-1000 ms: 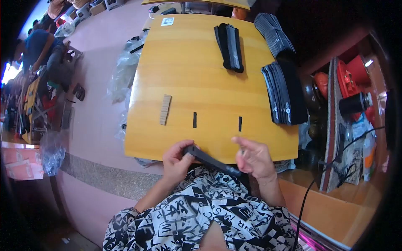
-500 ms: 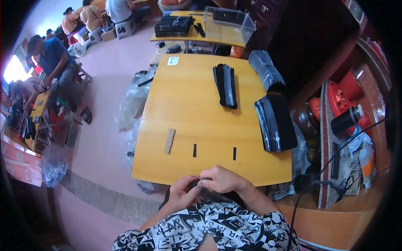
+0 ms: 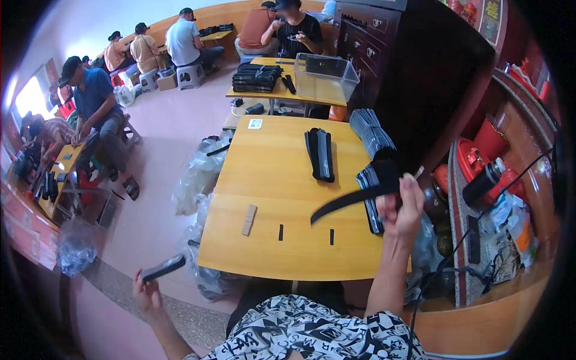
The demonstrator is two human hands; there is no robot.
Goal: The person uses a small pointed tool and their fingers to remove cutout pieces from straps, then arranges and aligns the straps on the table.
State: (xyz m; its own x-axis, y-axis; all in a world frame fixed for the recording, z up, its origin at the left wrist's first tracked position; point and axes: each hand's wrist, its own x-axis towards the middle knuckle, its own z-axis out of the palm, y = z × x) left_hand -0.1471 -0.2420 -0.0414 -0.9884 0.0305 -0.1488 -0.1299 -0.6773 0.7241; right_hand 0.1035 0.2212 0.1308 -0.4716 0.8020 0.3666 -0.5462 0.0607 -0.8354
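My left hand (image 3: 147, 295) is out to the left, beyond the table edge, closed on a short dark strip (image 3: 163, 268) with a greyish edge. Over the right side of the yellow table (image 3: 270, 258), my right hand (image 3: 401, 210) grips a long black strap (image 3: 351, 201), whose free end curves left above the tabletop. Behind that hand sits a stack of dark grey and black straps (image 3: 371, 210), partly hidden. Farther back are a bound grey bundle (image 3: 373, 133) and a smaller black-and-grey bundle (image 3: 320, 157). A beige segmented strip (image 3: 249, 220) and two small black pieces (image 3: 281, 232) lie nearer me.
Plastic bags (image 3: 195, 180) hang along the table's left side. Behind it, another table bears black bundles (image 3: 257, 78) and a clear bin (image 3: 327, 81). A seated person in blue (image 3: 95, 99) works at left. A cable (image 3: 462, 240) and a cluttered shelf stand at right.
My hands were together at the table's front edge and have moved apart. The left swung out to the left with the short strip; the right rose to the right with the long strap.
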